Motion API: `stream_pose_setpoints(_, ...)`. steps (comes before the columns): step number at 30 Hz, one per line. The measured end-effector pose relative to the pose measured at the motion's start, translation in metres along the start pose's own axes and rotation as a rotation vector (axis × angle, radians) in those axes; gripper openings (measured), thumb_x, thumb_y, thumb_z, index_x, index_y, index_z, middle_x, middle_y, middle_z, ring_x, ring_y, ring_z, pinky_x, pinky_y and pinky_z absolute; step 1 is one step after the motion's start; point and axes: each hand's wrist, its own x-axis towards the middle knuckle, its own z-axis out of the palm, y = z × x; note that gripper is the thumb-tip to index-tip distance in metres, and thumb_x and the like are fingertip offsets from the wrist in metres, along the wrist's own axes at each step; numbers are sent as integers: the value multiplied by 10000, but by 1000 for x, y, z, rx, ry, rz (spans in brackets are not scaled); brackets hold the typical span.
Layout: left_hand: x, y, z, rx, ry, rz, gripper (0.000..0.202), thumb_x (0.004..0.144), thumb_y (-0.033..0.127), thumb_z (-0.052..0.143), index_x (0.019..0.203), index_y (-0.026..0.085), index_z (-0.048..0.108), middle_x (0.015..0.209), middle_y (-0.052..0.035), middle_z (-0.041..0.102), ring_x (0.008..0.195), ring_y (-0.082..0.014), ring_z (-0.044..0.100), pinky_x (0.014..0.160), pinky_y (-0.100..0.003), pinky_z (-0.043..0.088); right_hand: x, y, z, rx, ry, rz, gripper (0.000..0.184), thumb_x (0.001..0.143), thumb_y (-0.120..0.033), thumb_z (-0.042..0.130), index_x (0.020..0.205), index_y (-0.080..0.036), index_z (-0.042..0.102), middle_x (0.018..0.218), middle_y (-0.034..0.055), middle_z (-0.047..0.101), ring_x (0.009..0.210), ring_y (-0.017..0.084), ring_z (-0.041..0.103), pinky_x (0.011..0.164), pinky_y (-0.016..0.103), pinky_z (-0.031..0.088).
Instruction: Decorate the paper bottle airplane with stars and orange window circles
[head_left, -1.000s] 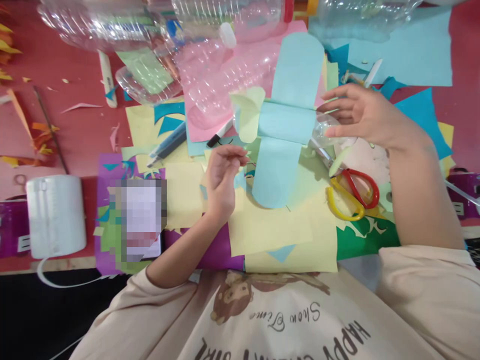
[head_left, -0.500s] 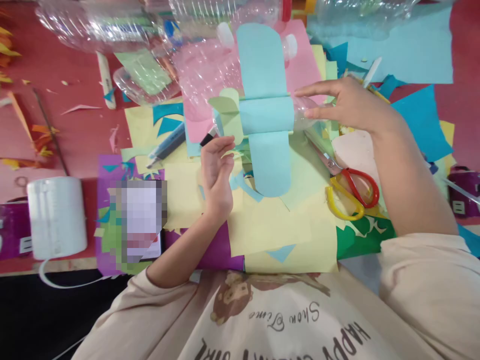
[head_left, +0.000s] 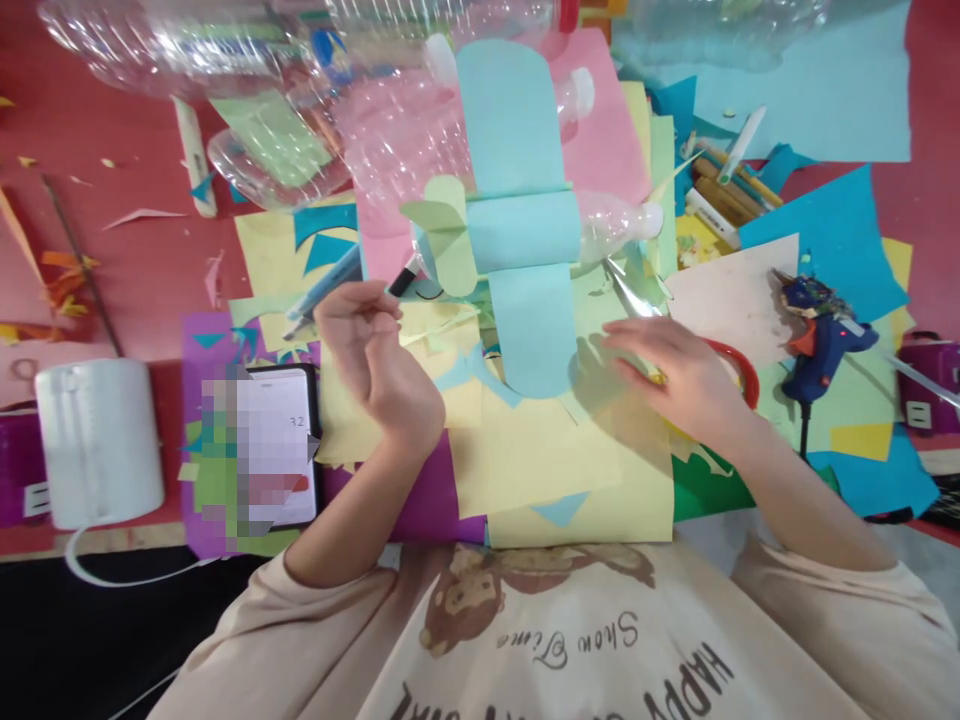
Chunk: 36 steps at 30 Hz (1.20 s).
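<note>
Phone (head_left: 289, 455) on purple paper (head_left: 217, 362)
Left of it, a white cylinder (head_left: 97, 445), possibly a can; orange scraps (head_left: 69, 259) litter the red table (head_left: 146, 260).

Pale-blue paper (head_left: 523, 228) looks matt, plastic bottle (head_left: 606, 226) glossy.

Open room over near yellow paper (head_left: 540, 470); blue-wrapped bottle (head_left: 525, 230) blocks beyond

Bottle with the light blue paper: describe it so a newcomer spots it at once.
On the red table, find the pink sheet. Over its near edge lies a clear bottle, neck pointing right. Unlike the other bottles, it wears light blue paper with two rounded flaps.
</note>
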Motion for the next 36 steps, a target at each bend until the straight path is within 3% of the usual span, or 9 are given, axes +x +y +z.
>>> stream_pose_setpoints(3, -4, 0, -1, -25, -96, 44, 137, 898, 286, 551, 1002, 249, 632, 858, 6, 550, 787, -125, 535, 702, -281, 426, -18, -7, 14, -39, -26, -60, 154, 893, -143, 569, 1028, -137, 643, 1130, 130, 709, 1071, 244, 668, 891, 401, 588)
stream_pose_setpoints(6, -14, 5, -2, 149, -562, 31, 299, 959, 319, 483, 1255, 281, 505, 1007, -19, 622, 891, -150, 603, 724, -291, 466, -31, -14, 27, -101, -28, -93, 230, 894, -224, 595, 1087, -101, 622, 1251, 179, 648, 1211, 293, 592, 958, 442, 558)
stream_pose_setpoints(8, -22, 10, -1, 376, -881, 192, 364, 977, 316, 452, 1336, 256, 446, 1252, -73, 602, 1146, -205, 569, 920, -354, 461, -37, -17, 34, -143, -18, -78, 344, 891, -312, 610, 1151, -88, 592, 1300, 201, 612, 1266, 315, 545, 990, 471, 533)
stream_pose_setpoints(11, -31, 13, 2, 583, -1081, 485, 432, 985, 385, 433, 1392, 243, 426, 1461, -95, 475, 1377, -261, 404, 1124, -429, 320, -41, -19, 40, -187, -26, -51, 396, 891, -357, 607, 1182, -91, 571, 1299, 190, 616, 1268, 310, 542, 1007, 472, 518)
stream_pose_setpoints(14, -34, 10, 3, 681, -1125, 561, 499, 987, 446, 394, 1441, 240, 395, 1516, -87, 415, 1425, -267, 345, 1176, -445, 248, -40, -18, 43, -210, -53, -50, 402, 888, -376, 608, 1169, -90, 579, 1275, 176, 635, 1234, 302, 569, 995, 450, 522)
stream_pose_setpoints(18, -32, 3, 2, 790, -1084, 502, 525, 984, 437, 401, 1468, 234, 370, 1541, -90, 375, 1444, -282, 311, 1187, -470, 222, -38, -16, 43, -215, -49, -59, 433, 878, -393, 623, 1186, -93, 579, 1244, 160, 658, 1188, 293, 602, 974, 442, 531)
stream_pose_setpoints(25, -28, -3, 2, 796, -987, 393, 531, 991, 424, 384, 1494, 268, 321, 1559, -72, 345, 1484, -277, 207, 1200, -479, 167, -42, -11, 40, -117, 52, -65, 187, 876, -116, 597, 1061, -127, 622, 1128, 121, 715, 1113, 271, 651, 925, 422, 565)
stream_pose_setpoints(29, -26, -5, 2, 763, -964, 344, 531, 994, 431, 363, 1501, 286, 299, 1562, -61, 340, 1492, -271, 174, 1208, -478, 119, -44, -8, 35, 25, 100, -40, 206, 865, -45, 557, 1021, -160, 628, 1077, 106, 731, 1099, 244, 664, 892, 403, 581)
stream_pose_setpoints(36, -19, -6, 4, 706, -1003, 264, 536, 998, 453, 331, 1504, 281, 288, 1575, -61, 311, 1483, -300, 195, 1201, -510, 132, -46, -7, 20, 340, 164, 137, 177, 864, -87, 554, 957, -212, 636, 1061, 86, 725, 1054, 211, 684, 874, 410, 580)
